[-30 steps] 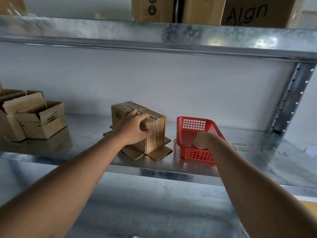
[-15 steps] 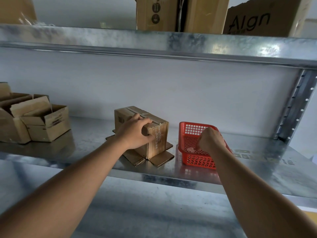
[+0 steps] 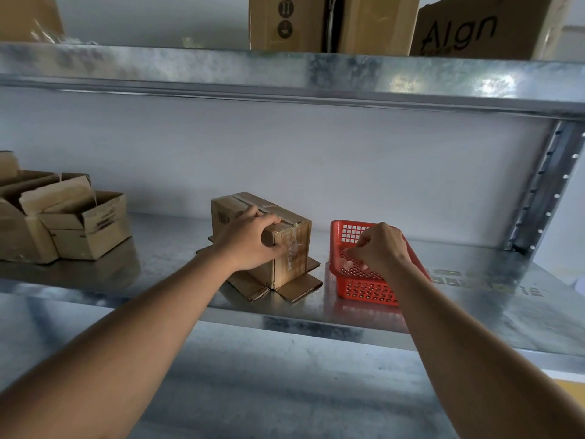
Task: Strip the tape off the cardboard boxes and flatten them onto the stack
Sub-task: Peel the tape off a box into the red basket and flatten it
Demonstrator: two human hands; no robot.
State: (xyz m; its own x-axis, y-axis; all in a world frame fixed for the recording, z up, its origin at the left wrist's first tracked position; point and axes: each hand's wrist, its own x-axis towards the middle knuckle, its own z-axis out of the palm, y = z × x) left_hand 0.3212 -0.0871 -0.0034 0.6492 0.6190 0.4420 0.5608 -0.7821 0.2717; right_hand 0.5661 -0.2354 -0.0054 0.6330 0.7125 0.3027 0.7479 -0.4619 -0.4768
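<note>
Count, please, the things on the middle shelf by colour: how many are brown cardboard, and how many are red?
Brown cardboard boxes: 3, namely the taped box under the left hand and two open boxes at the far left.
Red basket: 1
Total: 4

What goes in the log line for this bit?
left hand: holds taped box | right hand: over red basket, fingers curled | box: unflattened

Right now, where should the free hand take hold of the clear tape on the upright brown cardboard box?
At the tape's end on the near right face of the upright brown cardboard box, coming from the right. The clear tape folds over that top edge, and the left hand already steadies the other side.
</note>
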